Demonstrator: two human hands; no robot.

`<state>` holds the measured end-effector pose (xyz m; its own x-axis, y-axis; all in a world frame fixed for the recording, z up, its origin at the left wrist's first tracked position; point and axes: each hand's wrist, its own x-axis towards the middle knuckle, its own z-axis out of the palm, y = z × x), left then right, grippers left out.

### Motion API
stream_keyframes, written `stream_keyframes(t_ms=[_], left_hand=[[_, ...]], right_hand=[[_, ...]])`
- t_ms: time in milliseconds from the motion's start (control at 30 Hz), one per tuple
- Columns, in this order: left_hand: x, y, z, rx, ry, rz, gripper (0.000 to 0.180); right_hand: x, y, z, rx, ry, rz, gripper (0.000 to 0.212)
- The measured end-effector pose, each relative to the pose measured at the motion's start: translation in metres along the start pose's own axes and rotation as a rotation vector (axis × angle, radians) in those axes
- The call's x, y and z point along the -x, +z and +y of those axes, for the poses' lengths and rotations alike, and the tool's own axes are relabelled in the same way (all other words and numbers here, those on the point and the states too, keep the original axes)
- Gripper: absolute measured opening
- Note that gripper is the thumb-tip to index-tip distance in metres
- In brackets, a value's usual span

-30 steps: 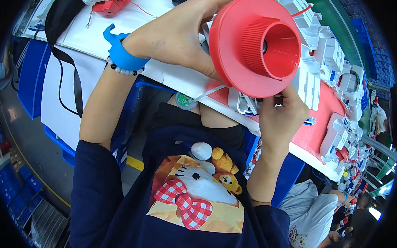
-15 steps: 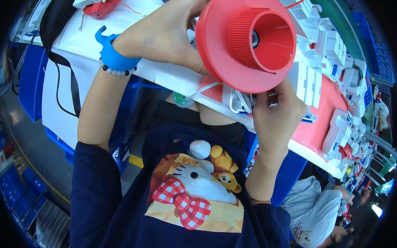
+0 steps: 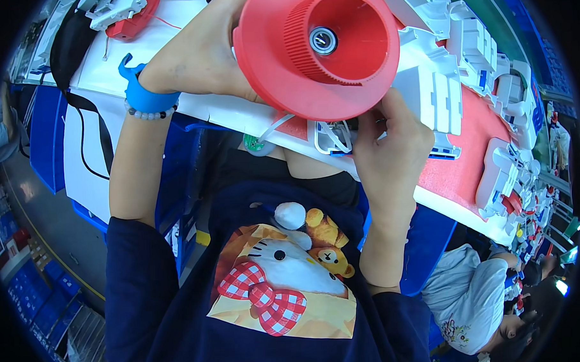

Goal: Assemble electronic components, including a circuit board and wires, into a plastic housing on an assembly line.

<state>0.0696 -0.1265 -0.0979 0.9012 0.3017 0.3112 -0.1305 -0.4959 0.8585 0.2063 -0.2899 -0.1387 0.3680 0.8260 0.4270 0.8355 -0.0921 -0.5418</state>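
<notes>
A red round plastic part [image 3: 270, 60], with a wide flange and a ribbed hollow hub, is held up over the table's near edge. Deep inside the hub shows a round metal piece [image 3: 323, 40]. My left hand [image 3: 202, 56] grips this part from its left side, its fingertips hidden behind the flange. At the flange's lower right rim, my right hand [image 3: 394, 142] is closed with thumb and finger pinched; the rim hides the fingertips and whatever is between them. Just below the flange, a white frame-like piece [image 3: 333, 138] and a pale strap lie at the table edge.
White plastic housings [image 3: 428, 106] crowd the right side, some on a red mat [image 3: 461, 156]. A red part with a white mechanism [image 3: 128, 24] lies at the upper left, near a black strap [image 3: 99, 117]. Another person [image 3: 470, 296] sits at the lower right.
Both hands have shifted left and slightly up with the red part. It has tilted, so the metal piece inside the hub shows more fully.
</notes>
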Motion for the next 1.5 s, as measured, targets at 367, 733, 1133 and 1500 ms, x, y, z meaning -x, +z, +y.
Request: stream_keyframes(t_ms=[367, 733, 1133, 1500], left_hand=[[0.026, -0.001, -0.044, -0.188, -0.28, 0.086, 0.096], [0.0, -0.001, -0.017, -0.237, 0.017, -0.14, 0.093], [-0.024, 0.007, -0.045, -0.122, 0.837, -0.115, 0.087], [0.007, 0.018, -0.016, 0.076, -0.143, 0.06, 0.095]], right_hand=[[-0.004, 0.005, 0.006, -0.002, -0.053, 0.004, 0.013], [0.001, 0.002, 0.009, 0.042, -0.115, -0.039, 0.019], [0.001, 0.001, 0.01, 0.045, -0.18, -0.038, 0.022], [0.035, -0.031, -0.009, -0.028, -0.135, 0.189, 0.041]])
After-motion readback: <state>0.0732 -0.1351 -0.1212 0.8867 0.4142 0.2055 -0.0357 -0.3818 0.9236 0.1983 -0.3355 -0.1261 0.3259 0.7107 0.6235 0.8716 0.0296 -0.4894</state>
